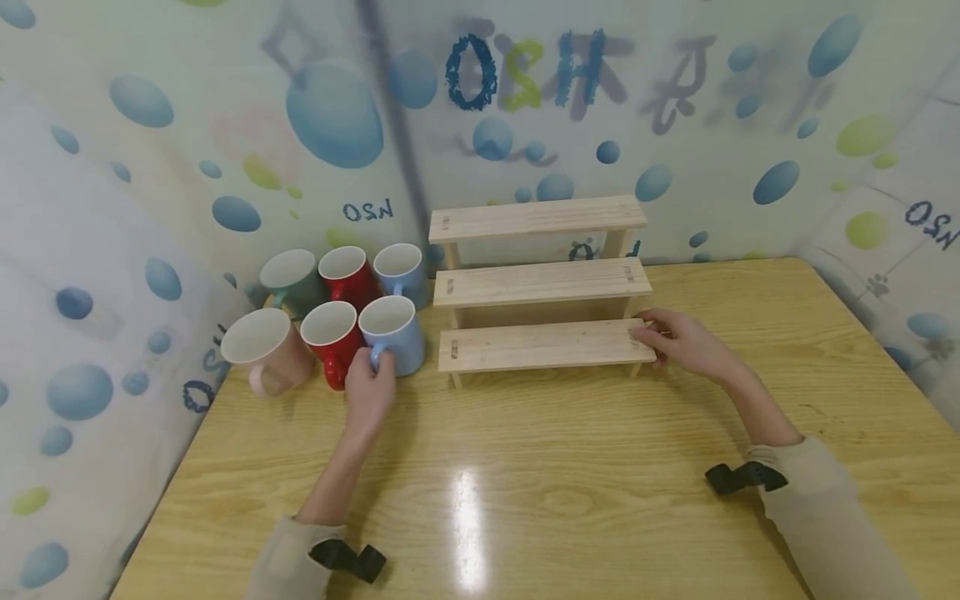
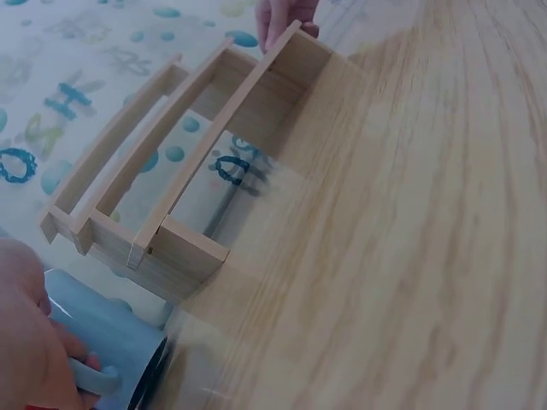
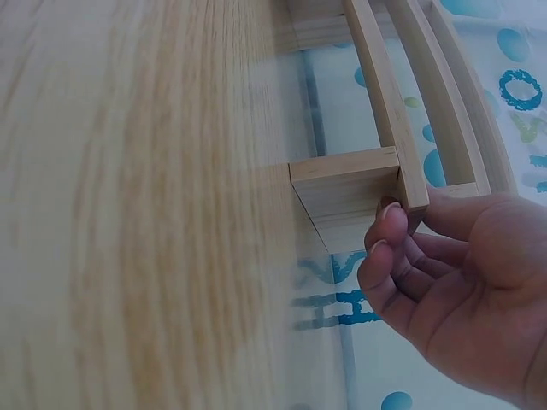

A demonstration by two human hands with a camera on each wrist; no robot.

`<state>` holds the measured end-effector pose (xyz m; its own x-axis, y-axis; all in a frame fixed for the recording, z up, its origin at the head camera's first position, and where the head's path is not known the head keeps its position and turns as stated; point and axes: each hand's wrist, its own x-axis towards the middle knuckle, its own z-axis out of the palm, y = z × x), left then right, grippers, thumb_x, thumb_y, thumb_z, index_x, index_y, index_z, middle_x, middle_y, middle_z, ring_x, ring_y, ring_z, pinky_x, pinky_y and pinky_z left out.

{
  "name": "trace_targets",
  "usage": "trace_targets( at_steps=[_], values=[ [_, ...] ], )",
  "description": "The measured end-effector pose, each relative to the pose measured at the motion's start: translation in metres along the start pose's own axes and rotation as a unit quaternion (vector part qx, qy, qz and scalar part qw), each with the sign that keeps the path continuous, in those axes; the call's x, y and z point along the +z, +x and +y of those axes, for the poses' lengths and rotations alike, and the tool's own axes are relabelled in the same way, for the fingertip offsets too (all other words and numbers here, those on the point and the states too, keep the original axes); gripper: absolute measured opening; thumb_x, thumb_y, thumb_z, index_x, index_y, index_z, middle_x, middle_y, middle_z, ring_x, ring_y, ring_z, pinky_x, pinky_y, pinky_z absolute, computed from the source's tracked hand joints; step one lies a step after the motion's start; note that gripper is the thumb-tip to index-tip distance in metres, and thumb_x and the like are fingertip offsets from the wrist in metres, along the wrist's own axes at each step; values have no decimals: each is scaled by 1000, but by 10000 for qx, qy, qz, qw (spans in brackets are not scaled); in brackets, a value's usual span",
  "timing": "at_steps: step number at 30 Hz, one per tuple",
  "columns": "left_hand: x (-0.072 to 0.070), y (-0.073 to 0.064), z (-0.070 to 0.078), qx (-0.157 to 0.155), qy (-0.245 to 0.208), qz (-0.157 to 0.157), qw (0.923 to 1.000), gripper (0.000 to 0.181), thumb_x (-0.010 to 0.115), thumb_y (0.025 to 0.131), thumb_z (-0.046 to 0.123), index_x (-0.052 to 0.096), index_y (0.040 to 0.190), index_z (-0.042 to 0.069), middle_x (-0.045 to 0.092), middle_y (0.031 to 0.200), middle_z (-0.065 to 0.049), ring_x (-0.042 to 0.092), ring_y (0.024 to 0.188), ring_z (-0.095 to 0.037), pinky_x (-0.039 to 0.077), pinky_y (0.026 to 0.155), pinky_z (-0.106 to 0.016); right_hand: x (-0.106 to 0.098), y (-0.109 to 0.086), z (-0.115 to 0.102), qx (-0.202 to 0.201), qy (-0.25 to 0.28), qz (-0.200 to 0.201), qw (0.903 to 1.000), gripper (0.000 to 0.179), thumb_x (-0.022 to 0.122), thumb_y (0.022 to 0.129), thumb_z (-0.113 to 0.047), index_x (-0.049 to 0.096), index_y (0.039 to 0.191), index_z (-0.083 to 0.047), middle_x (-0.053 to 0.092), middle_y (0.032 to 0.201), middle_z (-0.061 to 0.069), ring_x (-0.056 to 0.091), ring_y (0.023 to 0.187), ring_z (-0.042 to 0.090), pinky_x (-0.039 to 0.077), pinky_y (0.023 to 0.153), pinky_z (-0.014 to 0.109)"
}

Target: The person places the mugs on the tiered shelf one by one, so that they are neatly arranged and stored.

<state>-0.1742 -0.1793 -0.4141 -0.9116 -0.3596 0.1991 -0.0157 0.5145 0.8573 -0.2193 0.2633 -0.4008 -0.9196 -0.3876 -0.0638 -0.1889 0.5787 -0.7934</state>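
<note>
Head view: front light-blue mug (image 1: 399,332) being gripped at handle (image 2: 96,378) by left hand (image 1: 370,392), just left of three-tier wooden shelf (image 1: 536,347), being pinched at right end (image 1: 624,335) by right hand (image 1: 688,343).

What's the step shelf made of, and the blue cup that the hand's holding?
Step shelf: wood, with a plain, seemingly unpainted finish; pale grain lines show. Blue cup: probably ceramic with a smooth glaze, judging by its even blue outside and white inside, but plastic might look similar.
</note>
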Motion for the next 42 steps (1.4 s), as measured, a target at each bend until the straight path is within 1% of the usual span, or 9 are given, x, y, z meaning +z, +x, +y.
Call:
trace_targets(
  at_steps=[5, 10, 13, 20, 28, 33, 35, 39, 42],
  values=[
    [-3, -1, 4, -49, -122, 248, 9996, 22, 46, 98, 13, 48, 79, 2, 43, 68, -8, 46, 69, -27, 36, 62, -33, 0, 0, -1, -69, -59, 7, 10000, 46, 52, 106, -22, 47, 136, 12, 59, 84, 11, 60, 66, 27, 53, 62, 37],
    [-6, -2, 9, -151, -248, 309, 9991, 25, 45, 101, 16, 49, 81, 1, 43, 69, -8, 46, 69, -25, 36, 62, -30, 0, -1, -1, -93, -75, 38, 9999, 45, 52, 106, -21, 47, 135, 12, 59, 83, 11, 60, 66, 27, 53, 61, 37],
    [-8, -3, 12, -162, -457, 393, 9981, 25, 46, 101, 16, 49, 82, 1, 42, 69, -8, 46, 69, -23, 36, 61, -28, 0, -1, -1, -86, -49, 42, 9999, 45, 52, 106, -22, 47, 135, 12, 59, 83, 11, 60, 66, 27, 54, 61, 37],
    [-13, -6, 22, 271, -665, 731, 9947, 26, 49, 98, 14, 48, 75, 3, 39, 62, -2, 41, 61, -18, 32, 55, -26, 1, -3, 0, -58, -46, 45, 10000, 46, 51, 107, -23, 46, 136, 13, 59, 83, 11, 60, 66, 27, 54, 62, 37],
    [-25, -3, 39, 576, -847, 933, 9904, 35, 51, 95, 9, 38, 63, 8, 30, 55, 5, 31, 51, -10, 24, 48, -25, 3, -1, 1, -177, -111, 107, 9997, 41, 50, 107, -23, 50, 131, 11, 54, 75, 10, 57, 64, 26, 53, 61, 35],
    [-32, -3, 49, 608, -1035, 916, 9885, 35, 52, 94, 7, 37, 62, 10, 32, 52, 7, 33, 47, -5, 26, 45, -22, 3, 0, 1, -77, -72, 110, 9999, 44, 51, 107, -22, 48, 133, 12, 58, 82, 10, 58, 65, 26, 54, 62, 35],
    [-35, -3, 53, 582, -1169, 864, 9877, 35, 52, 94, 7, 37, 63, 10, 34, 51, 7, 36, 46, -4, 28, 44, -21, 3, -1, 1, -66, -82, 118, 9999, 43, 50, 107, -22, 49, 132, 12, 57, 81, 10, 59, 65, 26, 54, 62, 35],
    [-38, -3, 61, 530, -1218, 779, 9881, 35, 53, 95, 9, 39, 63, 8, 37, 51, 6, 39, 47, -6, 31, 44, -21, 3, 0, 0, -92, -140, 139, 9998, 39, 49, 107, -22, 51, 129, 10, 53, 74, 9, 59, 65, 26, 52, 61, 35],
    [-39, -1, 64, 449, -1223, 698, 9890, 33, 54, 96, 12, 40, 66, 7, 37, 51, 5, 38, 47, -7, 31, 44, -22, 4, 1, 1, -54, -173, 125, 9998, 37, 48, 107, -20, 52, 129, 9, 51, 72, 8, 59, 65, 27, 52, 60, 36]
  ],
)
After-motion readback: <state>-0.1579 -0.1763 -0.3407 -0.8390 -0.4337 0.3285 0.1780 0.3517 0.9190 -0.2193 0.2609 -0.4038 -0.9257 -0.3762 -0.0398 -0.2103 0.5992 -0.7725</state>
